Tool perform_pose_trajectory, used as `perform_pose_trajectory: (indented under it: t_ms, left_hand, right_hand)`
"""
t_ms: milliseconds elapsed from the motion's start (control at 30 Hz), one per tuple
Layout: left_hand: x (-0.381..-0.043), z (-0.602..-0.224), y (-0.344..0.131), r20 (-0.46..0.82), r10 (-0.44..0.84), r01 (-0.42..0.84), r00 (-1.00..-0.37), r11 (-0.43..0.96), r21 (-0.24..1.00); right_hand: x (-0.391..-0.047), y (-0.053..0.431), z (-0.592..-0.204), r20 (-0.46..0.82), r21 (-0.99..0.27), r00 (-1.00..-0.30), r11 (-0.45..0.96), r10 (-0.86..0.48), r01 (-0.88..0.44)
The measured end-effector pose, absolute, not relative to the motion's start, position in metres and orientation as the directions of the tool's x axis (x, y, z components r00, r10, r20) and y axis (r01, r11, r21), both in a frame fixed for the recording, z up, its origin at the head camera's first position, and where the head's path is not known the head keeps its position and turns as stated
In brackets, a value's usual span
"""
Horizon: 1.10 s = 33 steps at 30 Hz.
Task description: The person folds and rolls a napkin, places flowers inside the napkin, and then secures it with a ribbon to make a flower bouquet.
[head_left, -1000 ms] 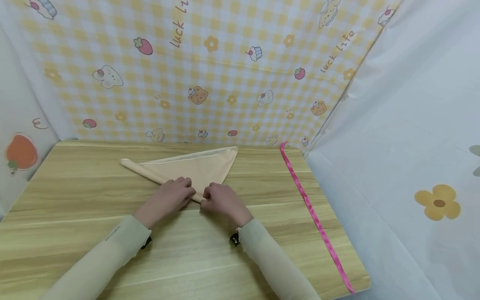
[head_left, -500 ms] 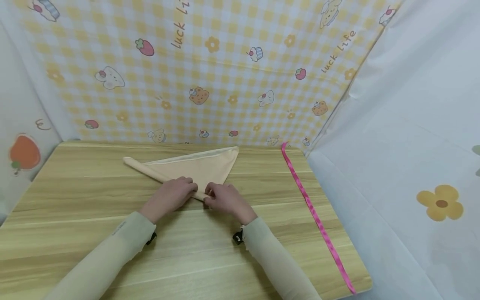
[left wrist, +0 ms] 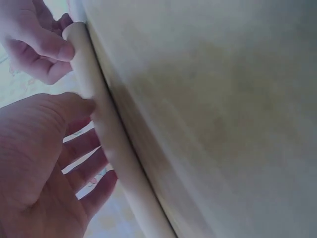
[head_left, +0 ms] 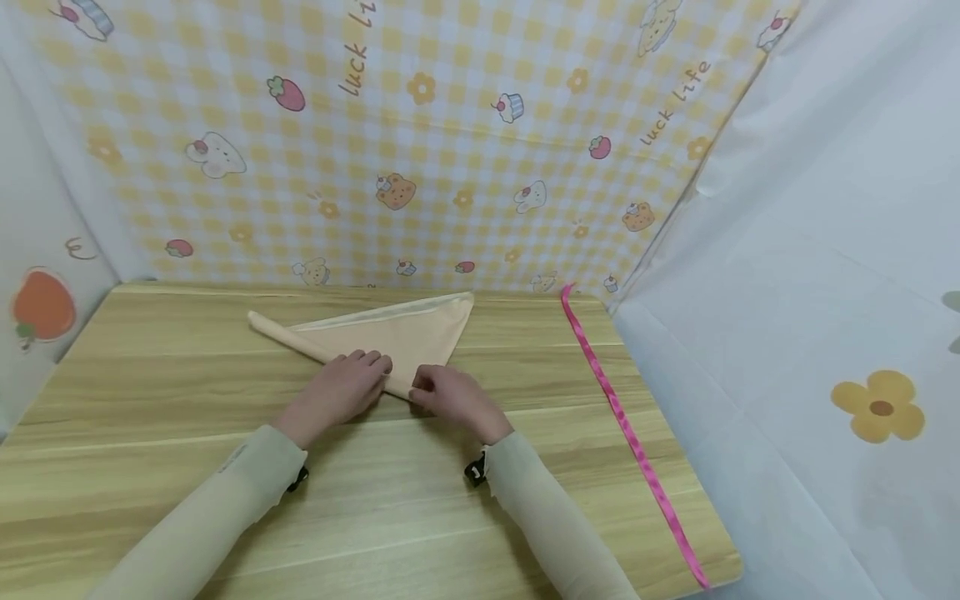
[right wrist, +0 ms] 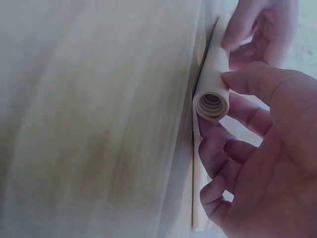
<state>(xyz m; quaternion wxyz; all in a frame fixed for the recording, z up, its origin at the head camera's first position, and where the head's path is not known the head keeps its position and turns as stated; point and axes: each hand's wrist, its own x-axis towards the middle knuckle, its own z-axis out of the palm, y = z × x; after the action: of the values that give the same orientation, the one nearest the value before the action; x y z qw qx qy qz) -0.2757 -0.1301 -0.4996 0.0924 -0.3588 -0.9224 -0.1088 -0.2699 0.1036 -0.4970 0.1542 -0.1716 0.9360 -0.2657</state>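
Note:
A peach cloth (head_left: pixel 420 340) lies on the table, a flat triangle with its near side wound into a slim roll (head_left: pixel 288 336). My left hand (head_left: pixel 337 387) holds the roll along its middle; in the left wrist view its thumb rests on the roll (left wrist: pixel 121 166) with the fingers spread along the other side. At the roll's right end, my right hand (head_left: pixel 461 400) pinches it between thumb and fingers. The right wrist view shows the spiral layers of the rolled end (right wrist: pixel 212 105), with the left hand (right wrist: pixel 265 32) farther along.
A bright pink ribbon (head_left: pixel 626 427) lies stretched along the right side of the wooden table (head_left: pixel 360 517). A yellow checked curtain (head_left: pixel 450 150) stands along the back edge, and white sheets (head_left: pixel 810 292) hang at both sides.
The roll has turned slightly away from me, its left end shifting a little inward. Both hands stay on it, the right having moved slightly rightward. The ribbon lies as before.

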Motion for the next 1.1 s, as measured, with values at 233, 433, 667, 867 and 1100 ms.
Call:
perform_pose_trajectory:
  t_ms: [233, 433, 667, 867, 1100]
  left_hand:
    - [-0.277, -0.498, -0.13, 0.251, 0.645, 0.69, -0.722, 0.696, 0.2]
    - [-0.283, -0.502, -0.127, 0.199, 0.641, 0.671, -0.741, 0.698, 0.249]
    - [-0.292, -0.502, -0.126, 0.143, 0.636, 0.645, -0.758, 0.702, 0.3]
    - [-0.297, -0.501, -0.125, 0.153, 0.636, 0.65, -0.757, 0.708, 0.275]
    - [-0.299, -0.502, -0.123, 0.162, 0.63, 0.651, -0.759, 0.738, 0.178]
  right_hand:
    - [-0.276, 0.111, -0.499, -0.238, -0.644, -0.886, 0.747, -0.398, -0.163]
    - [-0.278, 0.116, -0.496, -0.24, -0.593, -0.894, 0.787, -0.379, -0.174]
    - [-0.279, 0.116, -0.493, -0.153, -0.439, -0.892, 0.838, -0.425, -0.324]
    - [-0.278, 0.109, -0.497, -0.081, -0.318, -0.907, 0.873, -0.413, -0.369]
    - [-0.281, 0.105, -0.497, -0.116, -0.344, -0.921, 0.885, -0.371, -0.313]
